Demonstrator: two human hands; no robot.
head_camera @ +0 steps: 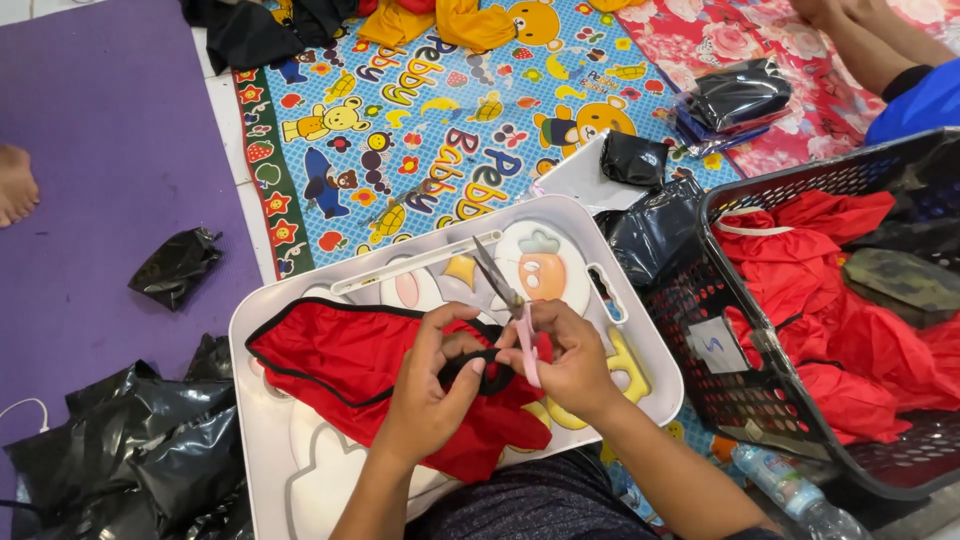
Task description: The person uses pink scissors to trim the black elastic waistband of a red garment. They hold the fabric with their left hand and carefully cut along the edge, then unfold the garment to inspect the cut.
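A red garment with black trim (345, 365) lies spread over a white lap tray (265, 440) printed with cartoon shapes, its bulk at about nine o'clock from the hands. The left hand (430, 390) pinches a loop of the black trim between thumb and fingers, closed narrowly on it and lifting it off the red cloth. The right hand (570, 360) is closed around small scissors with a pink handle (510, 315), whose blades point up toward eleven o'clock, just above the pinched trim — whether the blades touch the fabric I cannot tell.

The garment looks thin, light and limp; it will probably fold and slide wherever it is not held, so the firmer trimmed edge seems the best place to grip, taut between two fingers near the blades. The scissors are small and rigid, sharp at the tips, and look best held by the handle.

At three o'clock stands a dark plastic basket (760, 400) filled with more red cloth (830, 290) and a camouflage piece (905, 280). Crumpled black plastic bags (130, 460) lie at eight o'clock, another (175, 265) at ten o'clock on a purple mat (100, 130). A cartoon play mat (450, 110) lies at twelve o'clock — another person's bare foot (15, 185) rests at the far left edge, and a plastic bottle (790, 485) lies below the basket.
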